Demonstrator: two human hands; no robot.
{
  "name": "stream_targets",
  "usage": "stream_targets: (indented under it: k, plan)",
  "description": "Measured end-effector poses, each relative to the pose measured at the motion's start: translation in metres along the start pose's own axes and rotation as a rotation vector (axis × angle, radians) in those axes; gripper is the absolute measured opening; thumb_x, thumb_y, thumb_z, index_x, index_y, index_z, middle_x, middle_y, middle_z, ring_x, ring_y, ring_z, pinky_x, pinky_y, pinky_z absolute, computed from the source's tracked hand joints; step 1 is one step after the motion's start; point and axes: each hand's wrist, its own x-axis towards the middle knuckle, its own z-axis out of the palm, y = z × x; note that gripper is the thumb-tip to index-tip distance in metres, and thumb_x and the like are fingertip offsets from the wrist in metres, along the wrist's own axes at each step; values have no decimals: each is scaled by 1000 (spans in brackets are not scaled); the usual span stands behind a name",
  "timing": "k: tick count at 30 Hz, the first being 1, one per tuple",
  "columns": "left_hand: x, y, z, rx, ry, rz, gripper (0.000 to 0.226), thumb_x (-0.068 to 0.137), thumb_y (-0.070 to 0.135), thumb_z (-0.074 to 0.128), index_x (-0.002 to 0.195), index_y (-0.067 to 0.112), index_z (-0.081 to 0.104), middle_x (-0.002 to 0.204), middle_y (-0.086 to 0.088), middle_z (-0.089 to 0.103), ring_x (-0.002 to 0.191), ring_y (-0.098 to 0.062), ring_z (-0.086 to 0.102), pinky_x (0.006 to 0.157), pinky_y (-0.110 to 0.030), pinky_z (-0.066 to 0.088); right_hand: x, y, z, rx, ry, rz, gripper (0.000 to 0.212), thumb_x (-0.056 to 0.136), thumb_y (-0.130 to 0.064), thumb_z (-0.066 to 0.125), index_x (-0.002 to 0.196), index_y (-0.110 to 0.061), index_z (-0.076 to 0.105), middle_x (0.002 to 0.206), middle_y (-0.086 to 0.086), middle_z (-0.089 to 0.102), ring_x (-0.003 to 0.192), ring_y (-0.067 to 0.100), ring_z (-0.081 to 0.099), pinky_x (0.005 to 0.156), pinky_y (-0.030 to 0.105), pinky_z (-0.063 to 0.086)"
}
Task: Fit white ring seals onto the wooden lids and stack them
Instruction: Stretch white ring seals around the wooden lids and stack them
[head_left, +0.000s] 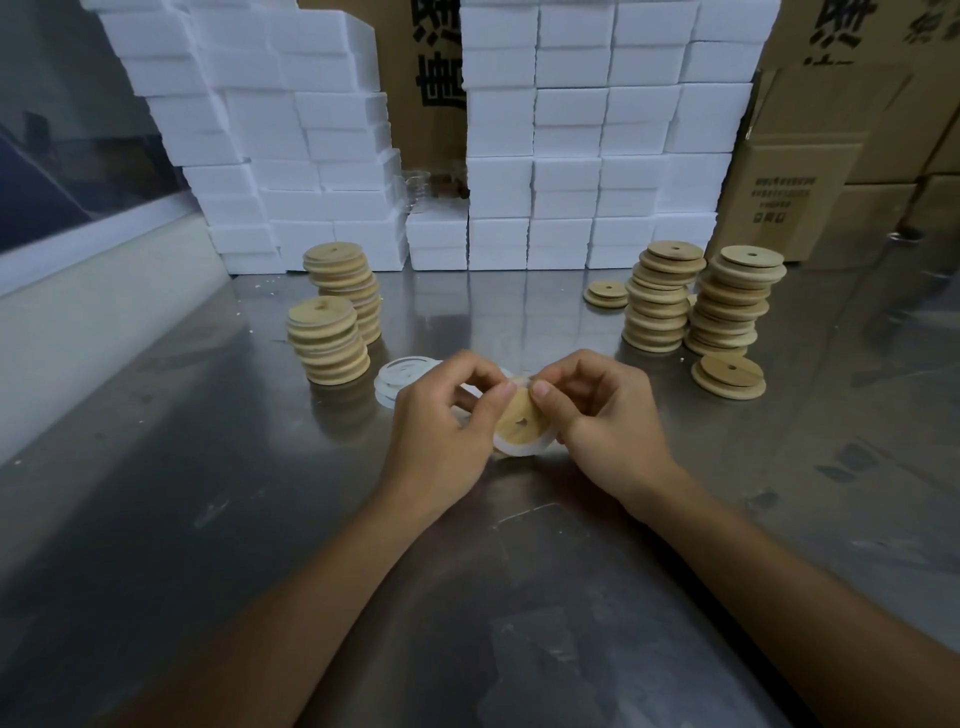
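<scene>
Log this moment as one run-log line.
step: fitting seal | left hand: pinches white ring seal | right hand: grips round wooden lid | sealed stacks: left | bare stacks: right | steel table

Two bare forearms come in from the lower edge of the frame, one from lower left, one from lower right. No sleeve shows on either. The left hand and right hand wear no gloves, rings, watch or bands. Fingernails are short and unpainted.
</scene>
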Motion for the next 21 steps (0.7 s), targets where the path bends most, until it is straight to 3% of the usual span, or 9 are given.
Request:
stream_targets:
  k: [3,5,7,10,12,16,21]
  plan:
    - [0,-2,-1,10,3,-14,13,86,23,65,77,31,59,78,15,65,72,-8,64,62,-20,51,0,1,0,-132,17,-86,18,88,-3,69,79,-19,67,77,2,73,73,18,71,66,39,59]
    - [0,-4,-1,23,-10,-20,16,87,21,65,78,32,58,78,16,64,72,-7,64,62,-19,50,0,2,-1,-139,22,-88,16,88,-4,70,80,-17,67,77,3,73,74,21,70,68,43,58]
    - [1,-6,-2,45,-18,-9,12,86,23,65,77,28,58,79,17,65,71,-5,64,60,-16,48,1,3,-2,-117,18,-71,10,88,-4,70,82,-13,68,78,4,73,73,20,70,66,40,58]
    - [3,-11,-8,113,-62,8,16,83,30,64,76,18,57,80,15,64,68,-7,63,54,-16,44,3,3,-3,-48,-6,-26,1,88,-3,69,87,-3,69,79,4,73,69,7,69,60,20,52]
    - [4,-13,-12,143,-110,22,18,81,32,65,75,20,54,76,13,62,63,-10,61,52,-17,43,4,4,-4,22,-6,14,6,88,-1,68,90,4,68,76,2,72,64,1,66,57,12,48]
    - [4,-14,-16,180,-193,24,21,81,35,66,73,26,49,67,7,60,58,-14,58,49,-20,42,4,5,-5,71,1,31,8,87,-1,69,90,7,68,73,2,71,59,0,65,54,11,47]
    - [2,-15,-15,230,-263,49,32,82,41,62,62,27,41,60,17,52,54,-9,47,53,-19,34,3,2,-5,15,2,-17,7,86,0,69,90,7,69,79,10,72,68,8,68,59,19,53]
